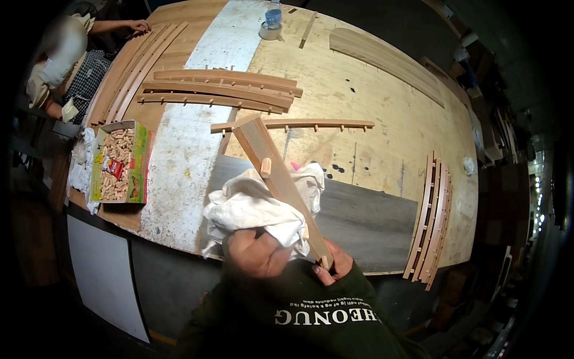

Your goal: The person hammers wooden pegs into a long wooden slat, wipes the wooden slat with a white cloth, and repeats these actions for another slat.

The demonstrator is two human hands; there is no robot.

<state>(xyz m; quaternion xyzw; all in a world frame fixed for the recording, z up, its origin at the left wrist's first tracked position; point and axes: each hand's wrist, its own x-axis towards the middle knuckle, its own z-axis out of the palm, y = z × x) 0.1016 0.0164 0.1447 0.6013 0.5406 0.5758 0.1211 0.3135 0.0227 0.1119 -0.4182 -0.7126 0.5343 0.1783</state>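
My right hand [338,262] is closed round the near end of a wooden strip [287,188], which slants up and away to the left. A wooden dowel [265,168] stands out from the strip's face, and a smaller dowel end shows beside my right thumb. My left hand [258,254] is closed on a crumpled white cloth [254,200], bunched against the strip's left side; part of the cloth also shows beyond the strip. A grey board [371,230] lies on the table beneath them. Something small and pink pokes out by the cloth.
An open box [141,167] full of dowels stands at left. Pegged strips lie in a stack [221,90], singly [329,124] and at the right edge [431,221]. Farther off are a wide plank [382,60], a tape roll [270,32] and a bottle [273,15]. Another person [72,78] works at far left.
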